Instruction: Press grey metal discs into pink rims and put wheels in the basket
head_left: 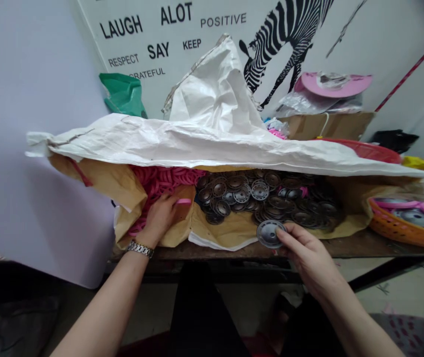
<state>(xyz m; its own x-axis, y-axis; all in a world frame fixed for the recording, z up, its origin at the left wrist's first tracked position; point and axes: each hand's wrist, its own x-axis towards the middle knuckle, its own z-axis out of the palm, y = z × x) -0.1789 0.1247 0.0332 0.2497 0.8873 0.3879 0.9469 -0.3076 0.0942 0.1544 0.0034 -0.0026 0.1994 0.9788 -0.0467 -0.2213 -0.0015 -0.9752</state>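
My right hand (299,243) pinches a round grey disc (269,234) by its right edge, over the front edge of the table. Inside the open paper-lined bag, my left hand (161,214) has its fingers together at the pile of pink rings (160,178), with a pink ring (184,201) seen edge-on at its fingertips. Many dark grey wheel-like discs (238,191) lie in the bag between my hands and to the right. A metal watch is on my left wrist.
White sack material (212,144) stands up behind the piles. An orange basket (401,229) with discs and pink rings is at the right. Behind are a cardboard box (331,126), a pink item (333,87) and a green bag (123,94). The brown table edge (227,254) runs in front.
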